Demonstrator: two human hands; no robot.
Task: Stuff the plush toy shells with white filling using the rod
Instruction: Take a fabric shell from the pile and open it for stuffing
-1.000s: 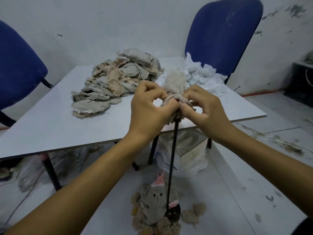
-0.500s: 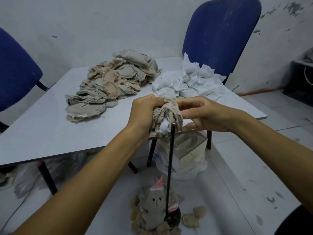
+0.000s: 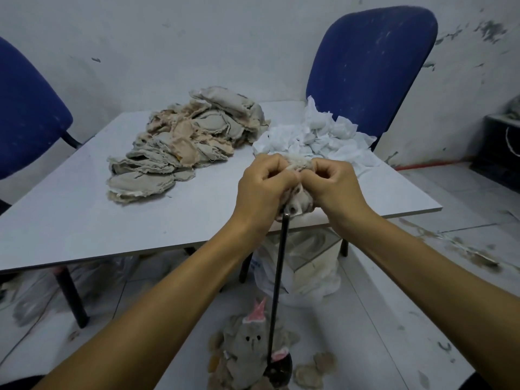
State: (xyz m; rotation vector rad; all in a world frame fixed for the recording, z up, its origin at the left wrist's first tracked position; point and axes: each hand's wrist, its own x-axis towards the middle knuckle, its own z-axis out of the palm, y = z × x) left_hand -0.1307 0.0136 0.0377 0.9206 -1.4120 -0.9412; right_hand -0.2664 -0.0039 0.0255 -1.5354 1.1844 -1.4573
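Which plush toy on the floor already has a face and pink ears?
The grey stuffed toy just left of the rod; the pieces around it show no face.

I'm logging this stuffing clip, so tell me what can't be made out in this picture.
All in the head view:
- Rod: its top end is hidden inside the plush shell.
- Plush shell: mostly covered by the left hand and right hand; how full it is cannot be told.
- Fingers: tips curl out of sight into the shell.
- Finished toys on the floor: cut off by the bottom edge, so no count.
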